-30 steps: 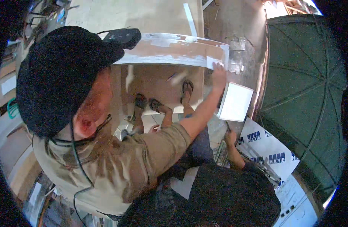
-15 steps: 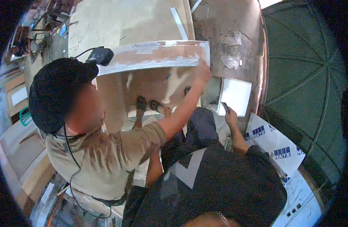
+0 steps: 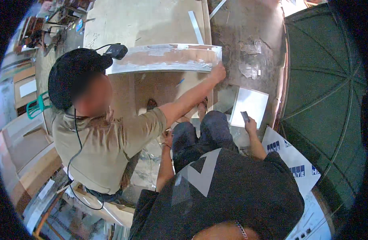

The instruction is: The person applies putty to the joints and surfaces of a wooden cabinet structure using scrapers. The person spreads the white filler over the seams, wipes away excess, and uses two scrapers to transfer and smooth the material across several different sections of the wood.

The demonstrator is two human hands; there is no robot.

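Note:
My right hand (image 3: 251,125) is closed around a dark, flat scraper (image 3: 244,116), held over a white square board (image 3: 250,107). Beside my left knee is my left hand (image 3: 167,138), partly hidden by a co-worker's arm; its fingers are too small to read. Ahead of my knees stands a long curved panel (image 3: 164,58) smeared with white filler over brown. The co-worker's hand (image 3: 218,72) touches the panel's right end.
A co-worker in a tan shirt (image 3: 100,148) and black cap stands close at my left, one arm reaching across in front of me. A dark green sheet (image 3: 320,76) hangs on the right, with a printed white board (image 3: 290,164) below it. A green chair (image 3: 37,105) stands far left.
The co-worker has leaned back a little, and that person's fingers have moved down to the panel's right end. My left hand has come into sight. My right hand still grips the scraper.

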